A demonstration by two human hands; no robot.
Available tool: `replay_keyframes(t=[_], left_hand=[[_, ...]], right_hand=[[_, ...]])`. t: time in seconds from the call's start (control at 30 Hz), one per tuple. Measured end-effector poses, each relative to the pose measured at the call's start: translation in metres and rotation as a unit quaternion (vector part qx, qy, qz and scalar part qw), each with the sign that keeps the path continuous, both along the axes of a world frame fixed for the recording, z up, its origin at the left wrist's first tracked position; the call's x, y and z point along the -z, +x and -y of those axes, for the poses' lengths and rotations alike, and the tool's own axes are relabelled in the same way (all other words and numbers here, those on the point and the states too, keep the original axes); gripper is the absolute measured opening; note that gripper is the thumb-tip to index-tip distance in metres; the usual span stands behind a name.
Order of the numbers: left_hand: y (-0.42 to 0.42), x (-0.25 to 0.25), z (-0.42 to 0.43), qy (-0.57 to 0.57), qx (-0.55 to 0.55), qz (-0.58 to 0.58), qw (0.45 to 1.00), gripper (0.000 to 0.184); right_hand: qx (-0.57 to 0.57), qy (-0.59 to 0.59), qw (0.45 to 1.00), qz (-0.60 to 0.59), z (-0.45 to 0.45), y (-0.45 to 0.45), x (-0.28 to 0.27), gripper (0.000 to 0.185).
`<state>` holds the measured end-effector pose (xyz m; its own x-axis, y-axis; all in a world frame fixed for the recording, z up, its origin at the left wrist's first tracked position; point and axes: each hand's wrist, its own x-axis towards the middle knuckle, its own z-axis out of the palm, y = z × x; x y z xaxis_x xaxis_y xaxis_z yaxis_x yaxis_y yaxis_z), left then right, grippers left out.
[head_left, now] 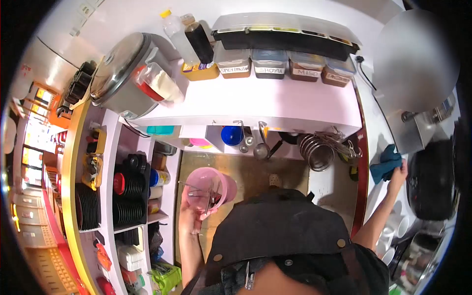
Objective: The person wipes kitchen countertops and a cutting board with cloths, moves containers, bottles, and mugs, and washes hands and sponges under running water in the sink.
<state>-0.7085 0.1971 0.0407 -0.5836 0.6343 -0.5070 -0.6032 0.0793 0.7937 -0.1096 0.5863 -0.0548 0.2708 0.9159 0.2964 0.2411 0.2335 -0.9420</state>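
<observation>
A pink plastic tub (227, 189) with metal utensils inside is held at its side by my left hand (193, 216), in front of the dark apron. Out to the right, my right hand (400, 170) has its fingers closed on a dark teal cloth (386, 164). The cloth lies against the white counter (377, 132), beside a large black appliance (431, 179).
Ahead, a pink counter (221, 101) bears a large rice cooker (125, 73), bottles and labelled sauce containers (269, 64). Ladles (262, 147) and strainers (315, 151) hang from its edge. Shelves with black bowls (129, 211) stand at the left. White cups (397, 225) are at the right.
</observation>
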Motion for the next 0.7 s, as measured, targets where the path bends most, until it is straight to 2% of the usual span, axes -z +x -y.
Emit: replay_keyframes(t=[0.07, 0.1, 0.17, 0.23, 0.27, 0.3, 0.37, 0.4, 0.43, 0.47, 0.5, 0.53, 0.57, 0.6, 0.63, 0.67, 0.7], left_hand=[[-0.009, -0.006, -0.007, -0.005, -0.001, -0.005, 1.0, 0.076], [-0.015, -0.007, -0.014, -0.01, 0.007, -0.016, 1.0, 0.076], [-0.022, -0.022, -0.035, -0.029, -0.003, -0.018, 0.999, 0.078], [-0.031, -0.029, -0.048, -0.016, -0.024, -0.011, 1.0, 0.079], [-0.039, -0.031, -0.052, -0.009, -0.034, -0.008, 0.999, 0.08], [-0.047, -0.033, -0.054, -0.014, -0.038, -0.016, 0.999, 0.08], [-0.064, -0.035, -0.055, -0.026, -0.039, -0.03, 0.998, 0.08], [-0.075, -0.034, -0.054, -0.024, -0.04, -0.026, 0.999, 0.081], [-0.087, -0.033, -0.051, -0.022, -0.04, -0.023, 0.999, 0.083], [-0.1, -0.032, -0.048, -0.018, -0.04, -0.02, 0.999, 0.084], [-0.111, -0.029, -0.043, -0.032, -0.016, -0.038, 0.999, 0.079], [-0.123, -0.031, -0.037, -0.039, -0.014, -0.039, 0.998, 0.077], [-0.132, -0.032, -0.033, -0.042, -0.014, -0.038, 0.998, 0.074], [-0.141, -0.032, -0.029, -0.047, -0.015, -0.038, 0.998, 0.072], [-0.149, -0.029, -0.025, -0.047, -0.03, -0.047, 0.997, 0.068], [-0.157, -0.029, -0.021, -0.052, -0.025, -0.047, 0.997, 0.068], [-0.165, -0.031, -0.017, -0.057, -0.019, -0.048, 0.997, 0.068]], right_hand=[[-0.061, 0.013, 0.997, 0.035, 0.022, -0.104, -0.107, 0.023], [-0.09, -0.041, 0.995, 0.026, 0.009, -0.113, -0.12, 0.032], [-0.118, 0.061, 0.99, -0.043, -0.009, -0.171, -0.134, 0.035], [-0.184, 0.041, 0.964, 0.188, -0.043, -0.214, -0.128, 0.053], [-0.232, -0.063, 0.933, 0.267, -0.038, -0.261, -0.148, 0.055], [-0.266, 0.016, 0.884, 0.385, -0.038, -0.299, -0.146, 0.059], [-0.329, 0.056, 0.847, 0.415, -0.048, -0.352, -0.105, 0.063], [-0.382, 0.073, 0.826, 0.408, -0.051, -0.38, -0.081, 0.055], [-0.379, 0.11, 0.784, 0.48, -0.048, -0.409, -0.053, 0.047], [-0.37, 0.117, 0.753, 0.532, -0.051, -0.434, -0.002, 0.05], [-0.297, 0.122, 0.756, 0.57, -0.032, -0.47, 0.0, 0.058], [-0.284, 0.127, 0.77, 0.557, -0.027, -0.498, 0.005, 0.064], [-0.292, 0.125, 0.775, 0.547, -0.022, -0.531, 0.006, 0.062], [-0.344, 0.146, 0.79, 0.486, -0.017, -0.565, 0.01, 0.061], [-0.418, 0.113, 0.759, 0.486, -0.004, -0.602, -0.016, 0.062], [-0.442, 0.154, 0.738, 0.487, 0.003, -0.641, -0.012, 0.06], [-0.459, 0.166, 0.749, 0.448, 0.005, -0.681, 0.002, 0.057]])
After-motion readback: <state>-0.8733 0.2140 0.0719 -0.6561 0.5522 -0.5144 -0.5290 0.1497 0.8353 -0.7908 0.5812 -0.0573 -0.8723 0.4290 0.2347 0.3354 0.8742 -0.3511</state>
